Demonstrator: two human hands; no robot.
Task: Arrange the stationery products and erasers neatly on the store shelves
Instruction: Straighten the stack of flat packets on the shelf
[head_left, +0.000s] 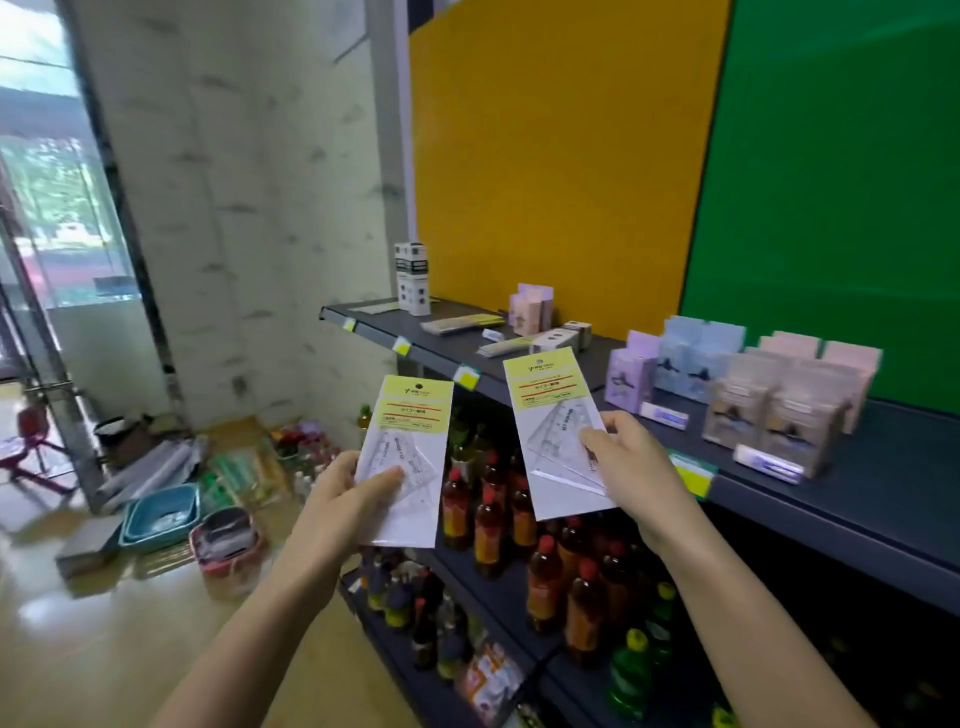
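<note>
My left hand (345, 496) grips a clear packet with a yellow header and a set-square ruler inside (410, 441), held upright in front of the shelf edge. A second, matching ruler packet (558, 415) is pinched by my right hand (639, 467), its top reaching over the dark top shelf (857, 467). On that shelf lie flat yellow-labelled packs (462, 323), white eraser boxes (563, 335), and two loose erasers (664, 415) (768, 462). Purple, blue and pink boxed products (748, 384) stand in rows at the right.
Lower shelves hold rows of red-capped bottles (488, 519) and green bottles (631, 670). A white box stack (413, 278) stands at the shelf's far left end. On the floor to the left sit teal baskets (161, 514), a pink basket (226, 540) and piled goods.
</note>
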